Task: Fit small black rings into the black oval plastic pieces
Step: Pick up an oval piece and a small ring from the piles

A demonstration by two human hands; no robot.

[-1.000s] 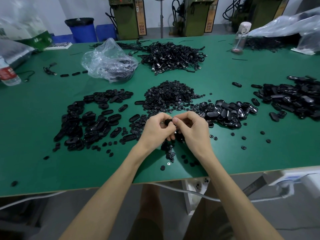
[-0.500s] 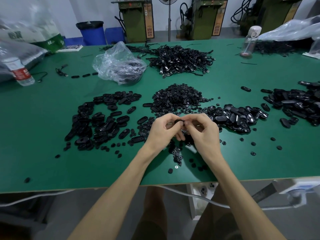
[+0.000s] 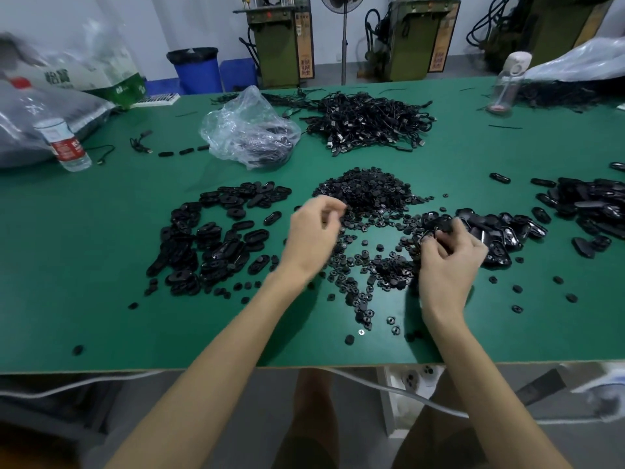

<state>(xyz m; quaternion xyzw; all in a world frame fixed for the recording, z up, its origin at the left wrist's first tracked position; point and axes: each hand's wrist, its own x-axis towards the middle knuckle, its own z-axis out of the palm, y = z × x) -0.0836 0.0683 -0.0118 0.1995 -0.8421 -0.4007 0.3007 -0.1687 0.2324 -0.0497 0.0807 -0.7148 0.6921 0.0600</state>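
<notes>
A heap of small black rings (image 3: 367, 191) lies at the table's middle, with more rings scattered toward me. Black oval plastic pieces form one pile at the left (image 3: 216, 238) and another at the right (image 3: 500, 228). My left hand (image 3: 313, 235) hovers at the left edge of the ring heap with its fingers curled; blur hides whether it holds anything. My right hand (image 3: 449, 255) reaches into the left end of the right pile, and its fingertips pinch a black oval piece (image 3: 439, 226).
A third pile of black pieces (image 3: 588, 204) lies at the far right. Behind are a crumpled plastic bag (image 3: 247, 130), a heap of black cables (image 3: 368, 120), a water bottle (image 3: 62, 140) at the left and a clear bottle (image 3: 507, 86). The table's front edge (image 3: 304, 365) is near my forearms.
My hands, joined around one piece before, have parted. The left went left toward the ring heap and the right went right to the oval pile. The camera tilted up.
</notes>
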